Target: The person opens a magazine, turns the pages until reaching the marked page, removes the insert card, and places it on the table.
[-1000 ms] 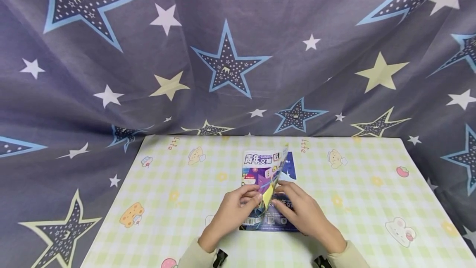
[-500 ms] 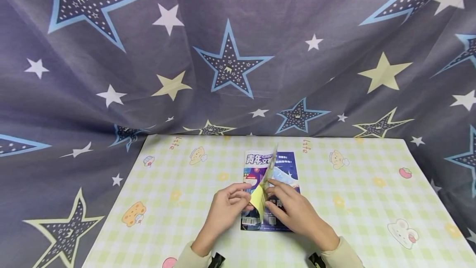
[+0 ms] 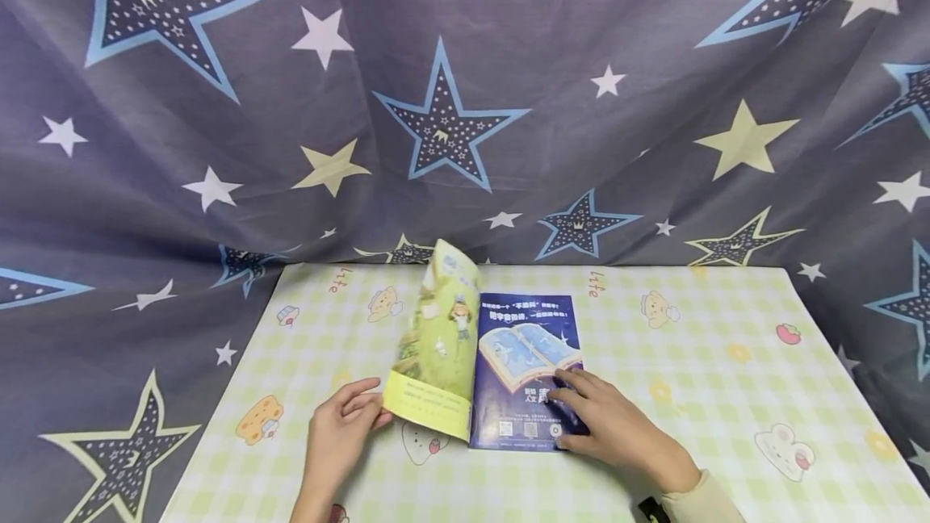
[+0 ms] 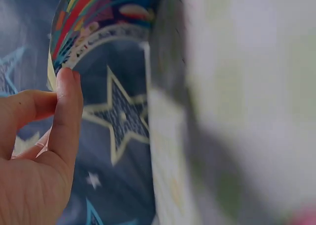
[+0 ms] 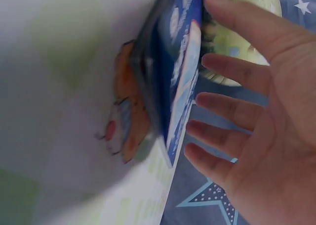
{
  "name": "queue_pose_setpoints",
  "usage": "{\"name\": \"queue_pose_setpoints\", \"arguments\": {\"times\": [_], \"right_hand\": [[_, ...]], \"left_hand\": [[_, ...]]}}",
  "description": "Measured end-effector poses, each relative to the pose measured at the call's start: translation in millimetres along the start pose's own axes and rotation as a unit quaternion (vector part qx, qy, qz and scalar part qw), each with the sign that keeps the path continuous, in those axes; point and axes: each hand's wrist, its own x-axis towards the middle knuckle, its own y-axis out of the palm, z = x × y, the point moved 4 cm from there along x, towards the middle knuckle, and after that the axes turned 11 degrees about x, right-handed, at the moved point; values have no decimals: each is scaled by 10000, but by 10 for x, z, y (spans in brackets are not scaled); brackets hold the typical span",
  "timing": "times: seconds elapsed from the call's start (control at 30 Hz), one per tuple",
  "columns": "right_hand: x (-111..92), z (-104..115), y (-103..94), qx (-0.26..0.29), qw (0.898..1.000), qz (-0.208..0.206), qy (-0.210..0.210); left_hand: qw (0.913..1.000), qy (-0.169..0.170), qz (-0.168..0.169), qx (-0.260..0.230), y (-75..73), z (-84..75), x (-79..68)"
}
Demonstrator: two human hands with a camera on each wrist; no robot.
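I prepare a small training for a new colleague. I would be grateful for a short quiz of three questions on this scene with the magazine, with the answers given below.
1. Multiple choice: which hand pinches the lower outer corner of the yellow-green page? A) right B) left C) both
2. Short answer: what is pictured on the blue page?
3. True or false: in the head view, the blue page is to the left of the yellow-green page.

Key:
1. B, the left hand.
2. An open book.
3. False; it is to the right.
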Motion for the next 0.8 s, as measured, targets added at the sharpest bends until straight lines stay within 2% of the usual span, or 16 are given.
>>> {"name": "queue_pose_setpoints", "arguments": {"times": [0.13, 0.27, 0.43, 0.57, 0.8], "right_hand": [[-72, -47, 21, 10, 9998, 189, -7], [-102, -66, 29, 22, 9995, 307, 39], [-120, -90, 31, 108, 9989, 409, 197], [-144, -117, 25, 158, 9989, 386, 201], [-180, -127, 27, 44, 9990, 432, 80]], "left_hand": [[9980, -386, -245, 435, -182, 142, -45], [9921, -516, -432, 1055, -278, 229, -66], [9745, -472, -612, 2106, -392, 311, -97], [9639, -504, -520, 2562, -407, 366, -99], [9538, -461, -477, 2930, -372, 412, -66]]}}
